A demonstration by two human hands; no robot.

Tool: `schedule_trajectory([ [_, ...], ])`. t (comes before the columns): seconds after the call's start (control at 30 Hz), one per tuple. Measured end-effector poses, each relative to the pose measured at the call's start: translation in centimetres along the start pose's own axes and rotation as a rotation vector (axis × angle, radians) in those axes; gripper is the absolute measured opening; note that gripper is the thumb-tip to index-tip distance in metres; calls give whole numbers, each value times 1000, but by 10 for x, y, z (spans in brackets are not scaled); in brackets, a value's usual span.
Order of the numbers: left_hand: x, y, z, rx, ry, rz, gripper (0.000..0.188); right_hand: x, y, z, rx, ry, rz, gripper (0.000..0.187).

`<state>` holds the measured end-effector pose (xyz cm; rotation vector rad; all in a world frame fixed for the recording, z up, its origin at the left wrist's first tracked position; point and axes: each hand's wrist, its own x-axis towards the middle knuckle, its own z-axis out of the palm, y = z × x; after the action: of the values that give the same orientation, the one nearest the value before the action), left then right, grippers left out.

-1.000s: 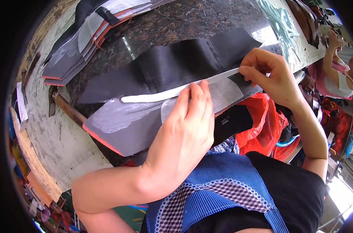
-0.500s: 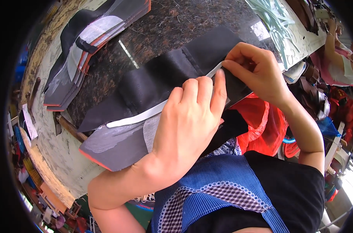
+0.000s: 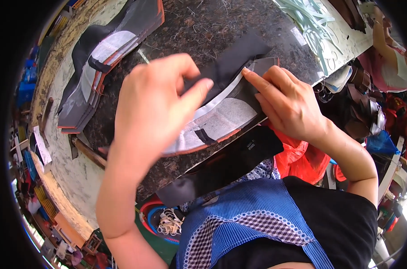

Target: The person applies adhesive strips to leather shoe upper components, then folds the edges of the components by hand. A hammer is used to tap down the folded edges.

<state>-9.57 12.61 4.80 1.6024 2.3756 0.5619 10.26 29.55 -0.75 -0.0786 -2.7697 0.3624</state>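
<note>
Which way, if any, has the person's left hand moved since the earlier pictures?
Yes: the left hand has moved leftward, nearer the stack of dark pieces at upper left.

Two foreground hands (image 3: 154,96) (image 3: 287,101), one white strip (image 3: 219,98), one blue apron (image 3: 244,197)
</note>
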Motion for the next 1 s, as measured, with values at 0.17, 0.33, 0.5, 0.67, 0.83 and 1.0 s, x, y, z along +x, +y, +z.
schedule_trajectory([
  [0.17, -44, 29, 43, 132, 271, 403, 13, 28, 35, -27, 974, -291, 941, 35],
  [0.33, -55, 61, 81, 436, 178, 334, 14, 64, 58, -41, 792, -567, 785, 47],
  [0.5, -45, 84, 82, 714, 20, 307, 12, 68, 62, -22, 440, -442, 458, 25],
  [0.67, -45, 87, 83, 822, -32, 256, 16, 51, 43, -11, -54, 35, -300, 23],
  [0.83, -64, 74, 70, 745, 103, 232, 8, 11, 51, -27, -54, -47, -327, 44],
  [1.0, -48, 50, 36, 539, 20, 154, 14, 27, 8, 11, 535, -103, -320, 24],
])
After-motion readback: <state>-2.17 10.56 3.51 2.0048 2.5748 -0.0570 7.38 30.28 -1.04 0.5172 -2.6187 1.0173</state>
